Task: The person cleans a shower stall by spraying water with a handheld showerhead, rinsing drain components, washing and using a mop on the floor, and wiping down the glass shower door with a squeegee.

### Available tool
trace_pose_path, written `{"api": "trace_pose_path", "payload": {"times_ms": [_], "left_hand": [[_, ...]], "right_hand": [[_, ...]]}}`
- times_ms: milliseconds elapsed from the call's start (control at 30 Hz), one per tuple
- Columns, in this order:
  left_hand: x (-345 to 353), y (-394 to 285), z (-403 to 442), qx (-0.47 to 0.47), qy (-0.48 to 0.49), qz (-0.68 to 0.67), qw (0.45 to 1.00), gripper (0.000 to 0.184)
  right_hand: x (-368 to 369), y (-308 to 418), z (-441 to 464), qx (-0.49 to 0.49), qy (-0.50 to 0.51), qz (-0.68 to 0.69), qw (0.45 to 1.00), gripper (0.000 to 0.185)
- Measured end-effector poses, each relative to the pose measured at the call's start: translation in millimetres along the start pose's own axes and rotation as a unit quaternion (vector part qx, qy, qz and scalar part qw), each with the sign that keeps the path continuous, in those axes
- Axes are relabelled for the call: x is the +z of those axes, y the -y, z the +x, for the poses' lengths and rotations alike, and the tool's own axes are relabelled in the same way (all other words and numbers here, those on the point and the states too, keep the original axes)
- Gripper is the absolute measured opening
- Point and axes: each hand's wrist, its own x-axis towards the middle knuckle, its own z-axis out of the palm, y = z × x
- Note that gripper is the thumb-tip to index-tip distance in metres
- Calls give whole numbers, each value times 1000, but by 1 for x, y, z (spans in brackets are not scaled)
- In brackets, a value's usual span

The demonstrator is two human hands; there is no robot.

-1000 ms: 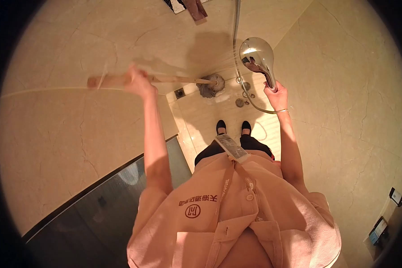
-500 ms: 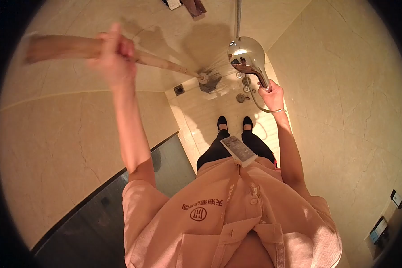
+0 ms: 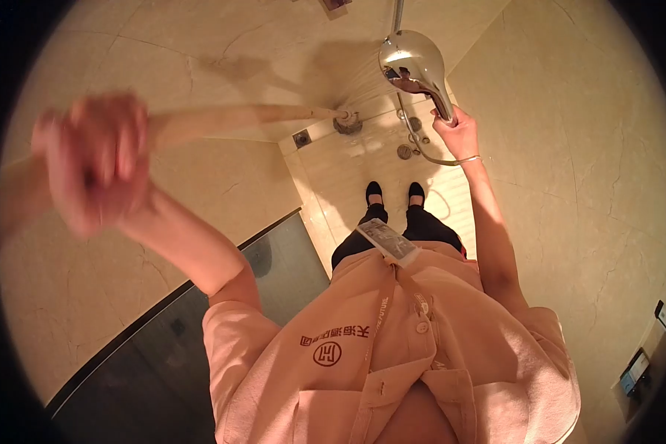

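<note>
My left hand (image 3: 100,159), blurred by motion, is closed round a long pale pole (image 3: 207,122). The pole slants away to a small pale-and-dark head (image 3: 348,122) low by the far wall. I cannot tell whether that head is a mop or a brush. In my right hand (image 3: 457,135) is the handle of a chrome shower head (image 3: 416,65), its face turned left and downward. Fine streaks of water spray from it toward the pole's head. The metal hose (image 3: 436,159) loops from near my right wrist toward the far wall.
Round metal fittings (image 3: 404,152) and a square drain (image 3: 302,138) lie ahead of my black shoes (image 3: 416,191). Marbled walls (image 3: 562,163) close in around me. A dark glass panel (image 3: 192,355) stands to the left. A badge (image 3: 388,240) hangs from my lanyard.
My left hand has swung left and nearer to me, drawing the pole with it. The pole's head has shifted slightly. My right hand still grips the shower head, a little higher in view.
</note>
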Motion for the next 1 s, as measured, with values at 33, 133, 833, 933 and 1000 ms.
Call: {"api": "trace_pose_path", "payload": {"times_ms": [33,133,833,933,1000], "left_hand": [[-6,-8,-8,7,54,-24,998,28],[-25,24,-61,-41,-24,-5,999,42],[-5,128,-29,-44,-368,111,922,34],[-10,176,-95,-70,-450,16,890,30],[-5,207,-108,-80,-444,56,891,30]], "right_hand": [[2,-2,-1,4,-1,37,999,14],[1,-3,1,-9,0,31,999,15],[-4,-12,20,5,40,-20,999,8],[-2,-2,14,30,41,25,998,8],[-2,-5,23,2,37,18,999,7]]}}
